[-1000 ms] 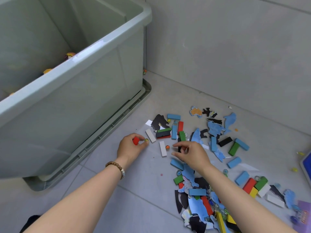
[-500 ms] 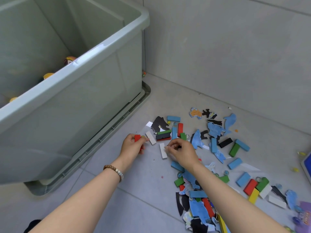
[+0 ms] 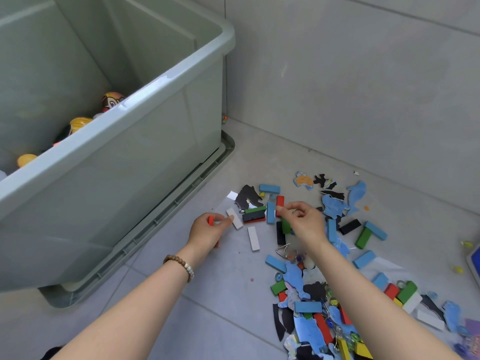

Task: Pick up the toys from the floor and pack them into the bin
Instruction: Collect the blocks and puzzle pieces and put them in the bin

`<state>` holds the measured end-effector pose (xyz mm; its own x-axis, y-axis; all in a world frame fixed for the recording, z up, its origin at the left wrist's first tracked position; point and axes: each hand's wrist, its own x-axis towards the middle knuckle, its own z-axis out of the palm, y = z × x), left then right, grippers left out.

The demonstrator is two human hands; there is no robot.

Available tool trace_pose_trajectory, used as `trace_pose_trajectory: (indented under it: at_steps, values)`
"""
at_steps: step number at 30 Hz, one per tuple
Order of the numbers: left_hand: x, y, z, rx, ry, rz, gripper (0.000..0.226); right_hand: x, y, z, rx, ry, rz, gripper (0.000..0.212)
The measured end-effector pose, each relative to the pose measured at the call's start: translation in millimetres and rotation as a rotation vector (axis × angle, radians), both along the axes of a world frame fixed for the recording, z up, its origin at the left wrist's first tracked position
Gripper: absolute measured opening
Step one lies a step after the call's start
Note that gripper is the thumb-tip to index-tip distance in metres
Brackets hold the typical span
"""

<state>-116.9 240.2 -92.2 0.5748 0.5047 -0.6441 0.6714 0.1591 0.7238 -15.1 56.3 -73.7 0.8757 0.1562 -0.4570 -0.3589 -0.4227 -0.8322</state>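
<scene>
A large grey-green bin (image 3: 145, 100) fills the left of the view, with a few toys showing inside. Coloured wooden blocks, blue and black puzzle pieces and glass marbles lie scattered on the grey floor to the right. My left hand (image 3: 207, 229) grips a small red block (image 3: 211, 220) and its fingertips touch a white block (image 3: 234, 218) on the floor. My right hand (image 3: 302, 224) hovers over the pile with fingers curled, fingertips at a red block (image 3: 280, 202); what it holds is hidden. Another white block (image 3: 253, 238) lies between my hands.
The bin stands on its lid (image 3: 166, 219), which sticks out along the floor. Grey walls meet in the corner behind the pile. A metal triangle ring (image 3: 283, 250) lies by my right wrist. A blue-edged board (image 3: 474, 261) shows at the right edge.
My right hand has moved away from me and to the right, from the white block to the red and blue blocks. My left hand still grips the red block and has shifted little.
</scene>
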Motion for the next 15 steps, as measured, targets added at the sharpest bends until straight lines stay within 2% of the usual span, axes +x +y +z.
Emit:
trace_pose_trajectory:
  at_steps: [4, 9, 11, 15]
  values:
    - [7.0, -3.4, -1.1, 0.084, -0.004, -0.036, 0.031, 1.6, -17.2, -10.7, -0.247, -0.086, 0.093, 0.031]
    - [18.2, -12.7, -2.4, 0.060, -0.034, -0.047, 0.024, -8.2, -14.8, -19.5, -0.413, -0.092, 0.161, 0.030]
    - [19.6, -17.2, -2.3, 0.050, -0.041, -0.074, 0.022, -8.2, -12.9, -21.9, -0.424, -0.069, 0.163, 0.030]
    - [18.8, -20.1, -3.9, 0.018, -0.028, -0.082, 0.021, -5.6, -11.8, -21.9, -0.288, -0.059, 0.089, 0.027]
